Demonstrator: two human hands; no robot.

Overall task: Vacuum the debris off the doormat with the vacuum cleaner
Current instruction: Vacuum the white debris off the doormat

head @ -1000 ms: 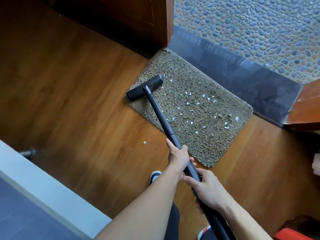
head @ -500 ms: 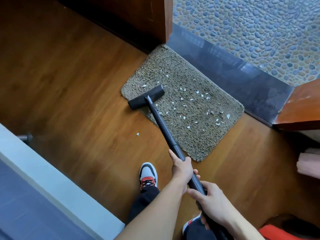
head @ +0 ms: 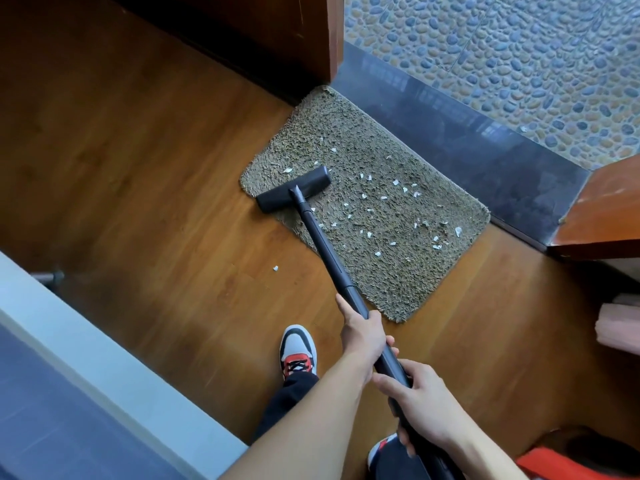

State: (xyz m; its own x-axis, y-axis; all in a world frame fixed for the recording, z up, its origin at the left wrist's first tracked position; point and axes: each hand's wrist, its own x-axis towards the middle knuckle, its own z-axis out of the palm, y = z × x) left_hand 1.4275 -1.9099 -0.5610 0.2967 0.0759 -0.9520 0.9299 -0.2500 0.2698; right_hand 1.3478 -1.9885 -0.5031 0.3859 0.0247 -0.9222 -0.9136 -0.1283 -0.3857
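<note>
I note brown plank floor [head: 138, 168], daylight sheen. Dark polished stone threshold [head: 467, 140], pebble paving [head: 519, 64] beyond. Wooden jamb [head: 311, 36] at its left end. Pale ledge [head: 86, 358] lower left.

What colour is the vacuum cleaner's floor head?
Black. The floor head shows best in the head view, at the doormat's near-left edge.

Your wood floor [head: 138, 168] had the shaggy doormat [head: 398, 271] lying flat against the dark threshold [head: 467, 143], white bits [head: 381, 197] all over it. One stray scrap [head: 275, 268] sat on bare boards near the mat, the vacuum cleaner [head: 294, 194] head straddled the mat's left edge, and your sneaker [head: 298, 351] was planted nearby
</note>
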